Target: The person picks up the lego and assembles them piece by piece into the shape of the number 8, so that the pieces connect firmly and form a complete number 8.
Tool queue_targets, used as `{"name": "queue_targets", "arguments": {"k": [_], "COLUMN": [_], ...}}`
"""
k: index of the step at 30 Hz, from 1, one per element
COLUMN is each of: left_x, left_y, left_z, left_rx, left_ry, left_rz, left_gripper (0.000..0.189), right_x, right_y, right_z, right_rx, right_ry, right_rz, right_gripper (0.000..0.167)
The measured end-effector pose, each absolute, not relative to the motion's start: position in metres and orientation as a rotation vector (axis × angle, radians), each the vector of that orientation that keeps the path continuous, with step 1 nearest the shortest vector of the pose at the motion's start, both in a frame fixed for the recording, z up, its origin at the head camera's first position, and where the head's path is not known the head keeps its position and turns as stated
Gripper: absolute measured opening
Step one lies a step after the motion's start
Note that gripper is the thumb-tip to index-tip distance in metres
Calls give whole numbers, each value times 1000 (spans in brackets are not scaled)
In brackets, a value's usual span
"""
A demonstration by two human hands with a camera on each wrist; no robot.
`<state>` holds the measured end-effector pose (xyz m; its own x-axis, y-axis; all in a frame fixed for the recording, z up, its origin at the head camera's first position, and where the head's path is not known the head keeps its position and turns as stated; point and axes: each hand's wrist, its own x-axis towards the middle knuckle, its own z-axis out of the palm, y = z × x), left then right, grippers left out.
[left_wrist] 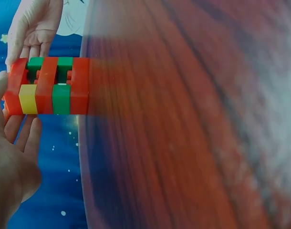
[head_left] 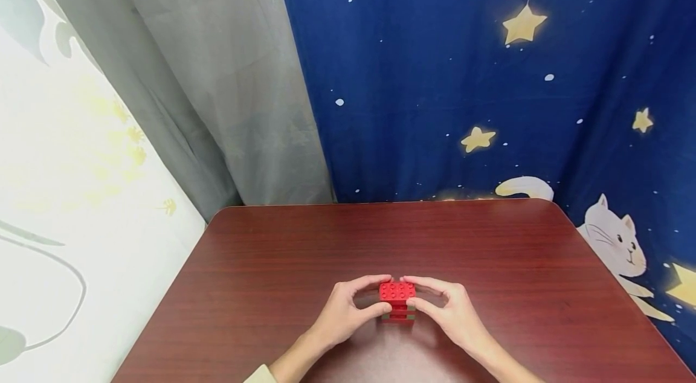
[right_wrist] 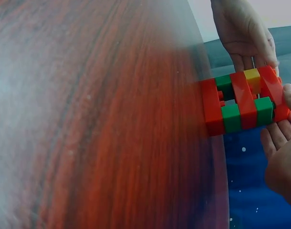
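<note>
A small tower of toy building bricks stands on the table in front of me. Its top red brick [head_left: 397,292] shows its studs upward. Beneath it are a yellow brick [left_wrist: 28,99] on the left and a green brick [right_wrist: 264,110] on the right. Below those come a middle red brick [left_wrist: 46,86], two more green bricks and a bottom red brick [right_wrist: 212,107]. My left hand [head_left: 344,310] pinches the top brick's left end, thumb at the near side and fingers at the far side. Likewise, my right hand [head_left: 454,312] pinches its right end.
The dark red-brown wooden table [head_left: 261,262] has rounded far corners. Behind it hang a grey curtain [head_left: 228,81] and a blue curtain [head_left: 413,69] with stars and a white cat. A pale patterned curtain [head_left: 81,177] is at the left.
</note>
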<state>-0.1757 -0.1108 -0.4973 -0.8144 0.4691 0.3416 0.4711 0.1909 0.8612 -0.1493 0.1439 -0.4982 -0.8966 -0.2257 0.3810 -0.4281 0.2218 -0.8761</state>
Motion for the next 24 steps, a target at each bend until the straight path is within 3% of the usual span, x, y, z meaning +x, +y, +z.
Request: {"name": "queue_targets", "arguments": {"k": [24], "left_x": [-173], "left_y": [-103], "left_z": [-500], "left_rx": [-921], "left_ry": [-2361], "left_rz": [-1848], "left_gripper": [32], "right_x": [-151], "right_y": [144], "right_z": [-496], "right_rx": [590], "right_ry": [-2294], "right_rz": [1921], "right_gripper": [32]}}
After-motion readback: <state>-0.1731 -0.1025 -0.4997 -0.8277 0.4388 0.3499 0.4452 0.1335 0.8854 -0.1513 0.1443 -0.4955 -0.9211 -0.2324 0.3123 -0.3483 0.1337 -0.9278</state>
